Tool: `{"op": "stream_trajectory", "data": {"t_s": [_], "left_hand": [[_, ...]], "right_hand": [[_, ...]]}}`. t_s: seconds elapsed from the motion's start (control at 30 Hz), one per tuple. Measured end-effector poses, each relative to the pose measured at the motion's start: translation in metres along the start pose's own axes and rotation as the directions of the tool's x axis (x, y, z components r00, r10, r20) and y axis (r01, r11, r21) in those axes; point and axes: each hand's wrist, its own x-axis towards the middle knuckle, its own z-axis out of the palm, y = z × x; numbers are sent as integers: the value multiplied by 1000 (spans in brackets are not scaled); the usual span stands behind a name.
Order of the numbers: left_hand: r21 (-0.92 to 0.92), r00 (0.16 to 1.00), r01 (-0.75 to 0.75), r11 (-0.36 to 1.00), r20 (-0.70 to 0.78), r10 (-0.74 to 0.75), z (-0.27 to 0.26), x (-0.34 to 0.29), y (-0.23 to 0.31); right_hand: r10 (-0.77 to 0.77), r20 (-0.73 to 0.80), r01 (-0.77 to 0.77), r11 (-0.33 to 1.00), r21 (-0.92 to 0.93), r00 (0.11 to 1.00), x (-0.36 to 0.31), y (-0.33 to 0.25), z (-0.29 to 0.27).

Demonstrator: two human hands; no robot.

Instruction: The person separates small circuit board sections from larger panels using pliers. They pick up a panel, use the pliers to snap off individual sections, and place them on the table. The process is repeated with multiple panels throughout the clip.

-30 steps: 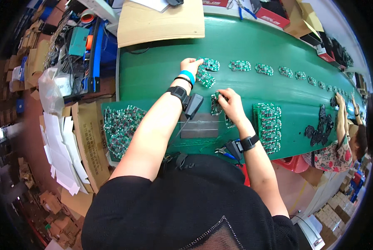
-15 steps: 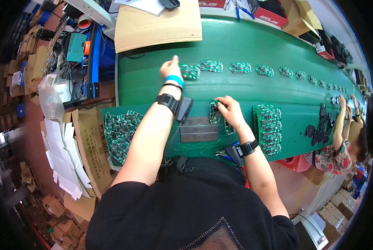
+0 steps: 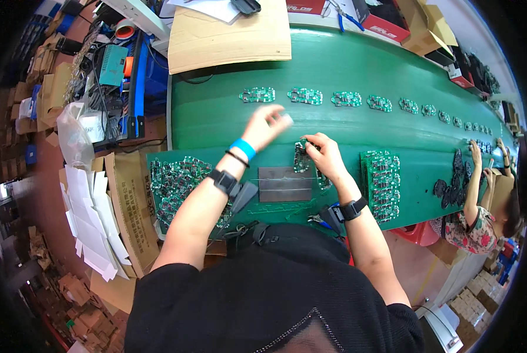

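My left hand point(image 3: 266, 126) is in the air over the green table with its fingers apart and nothing in it. Just beyond it lies a green circuit board point(image 3: 257, 95), the leftmost in a row of similar boards stretching off to the right. My right hand point(image 3: 324, 154) grips a circuit board point(image 3: 301, 157) by its upper end. A second piece of board point(image 3: 322, 180) hangs below that palm, partly hidden by the fingers. Under the hands a grey metal plate point(image 3: 285, 185) rests on the table.
A heap of circuit boards point(image 3: 178, 188) covers the table at left. Stacked board panels point(image 3: 381, 185) stand right of my right hand, and blue-handled pliers point(image 3: 318, 220) lie near my body. Cardboard point(image 3: 228, 38) sits at the back. Another person point(image 3: 478, 226) works at far right.
My left hand has let go of a circuit board, leaving it at the row's left end, and has come back toward me, fingers opened. My right hand keeps its board almost in place.
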Motion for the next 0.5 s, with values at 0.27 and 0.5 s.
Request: {"op": "stream_trajectory", "data": {"t_s": [0.27, 0.5], "left_hand": [[-580, 965, 243, 777, 66, -252, -29, -30, -9], [-675, 661, 51, 737, -530, -531, -102, 28, -80]], "right_hand": [[-19, -146, 23, 999, 23, 989, 9, -20, 20], [44, 270, 64, 924, -378, 962, -17, -16, 13]]}}
